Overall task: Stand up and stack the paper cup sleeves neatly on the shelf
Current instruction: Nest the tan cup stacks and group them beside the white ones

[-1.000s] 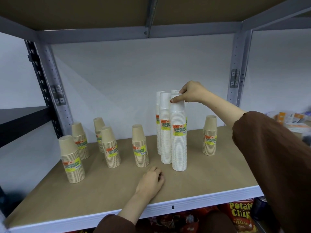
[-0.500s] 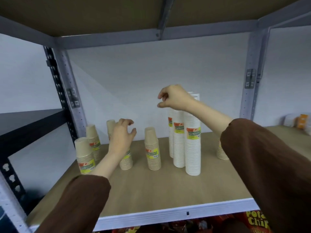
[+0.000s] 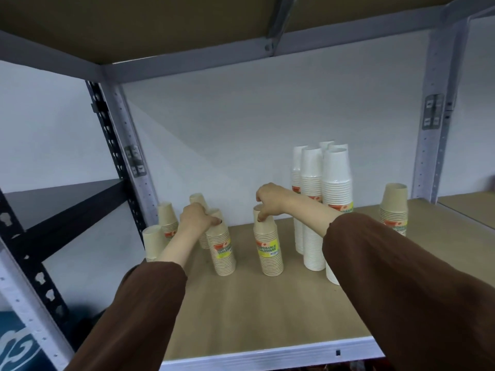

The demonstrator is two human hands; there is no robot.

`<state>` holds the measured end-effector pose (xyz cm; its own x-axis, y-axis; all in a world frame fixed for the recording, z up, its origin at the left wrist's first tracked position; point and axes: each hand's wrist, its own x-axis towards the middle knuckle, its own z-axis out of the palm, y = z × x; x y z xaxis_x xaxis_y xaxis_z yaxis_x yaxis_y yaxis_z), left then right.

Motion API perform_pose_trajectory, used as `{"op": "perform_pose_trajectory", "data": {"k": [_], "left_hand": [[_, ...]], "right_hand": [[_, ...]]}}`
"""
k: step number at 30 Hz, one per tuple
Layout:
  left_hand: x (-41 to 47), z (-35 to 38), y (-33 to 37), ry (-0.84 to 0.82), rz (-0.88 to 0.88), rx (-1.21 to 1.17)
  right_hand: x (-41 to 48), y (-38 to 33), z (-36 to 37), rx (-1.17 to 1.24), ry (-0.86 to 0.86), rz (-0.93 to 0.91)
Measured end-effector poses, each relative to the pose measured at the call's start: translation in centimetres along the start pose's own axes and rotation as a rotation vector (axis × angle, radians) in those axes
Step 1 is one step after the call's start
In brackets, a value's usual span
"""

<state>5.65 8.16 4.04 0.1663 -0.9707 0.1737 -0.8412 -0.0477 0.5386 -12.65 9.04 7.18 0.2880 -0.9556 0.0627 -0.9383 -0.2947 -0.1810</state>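
Several short tan cup sleeves stand upright on the brown shelf board point(image 3: 267, 311). My left hand point(image 3: 197, 219) is closed around the top of one tan sleeve point(image 3: 223, 250) left of centre. My right hand point(image 3: 270, 196) pinches the top of another tan sleeve point(image 3: 269, 249) with a yellow label. Three more tan sleeves point(image 3: 167, 218) stand behind my left arm near the left post. Several tall white cup sleeves point(image 3: 312, 207) are clustered upright right of centre, partly hidden by my right sleeve. A single tan sleeve point(image 3: 393, 208) stands far right.
A grey upright post point(image 3: 134, 167) bounds the shelf on the left and another post point(image 3: 434, 124) on the right. The upper shelf point(image 3: 187, 25) hangs low overhead. A black shelf point(image 3: 61, 196) adjoins at left. The white front rail point(image 3: 267, 354) edges the board.
My right hand left the tall white sleeves and dropped onto the labelled tan sleeve. My left hand rose from the shelf board and closed on the tan sleeve to its left. The view shifted right.
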Motion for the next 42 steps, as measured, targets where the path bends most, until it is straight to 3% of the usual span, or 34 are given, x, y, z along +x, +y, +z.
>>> {"op": "perform_pose_trajectory", "data": {"k": [5, 19, 29, 42], "left_hand": [[0.5, -0.2, -0.3, 0.004, 0.057, -0.103], [2.4, 0.5, 2.9, -0.203, 0.314, -0.166], [3.3, 1.6, 2.4, -0.257, 0.321, -0.182], [3.7, 0.9, 2.5, -0.323, 0.308, -0.025]], "right_hand": [[0.8, 0.3, -0.2, 0.044, -0.002, 0.035], [2.5, 0.7, -1.8, 0.077, 0.02, 0.1], [2.9, 1.3, -1.3, 0.079, -0.048, 0.113], [3.1, 0.8, -1.4, 0.077, -0.042, 0.101]]}}
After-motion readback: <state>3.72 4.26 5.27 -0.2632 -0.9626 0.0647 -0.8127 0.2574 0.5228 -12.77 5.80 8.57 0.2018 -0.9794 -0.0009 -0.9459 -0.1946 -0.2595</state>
